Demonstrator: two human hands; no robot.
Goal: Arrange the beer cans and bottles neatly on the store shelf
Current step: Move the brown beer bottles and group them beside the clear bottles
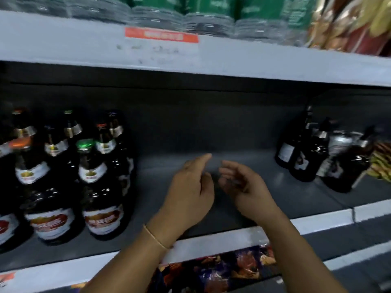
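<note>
Over the bare middle of the grey shelf (222, 210), your left hand (190, 193) and right hand (245, 187) hover close together, fingers loosely curled, holding nothing. Dark beer bottles (63, 176) stand in rows at your left; another cluster of dark bottles (317, 153) stands well apart at the right.

Dim grey shelf recess (211, 123) — pale upper shelf edge (232, 60), orange price strip (161, 35).
</note>
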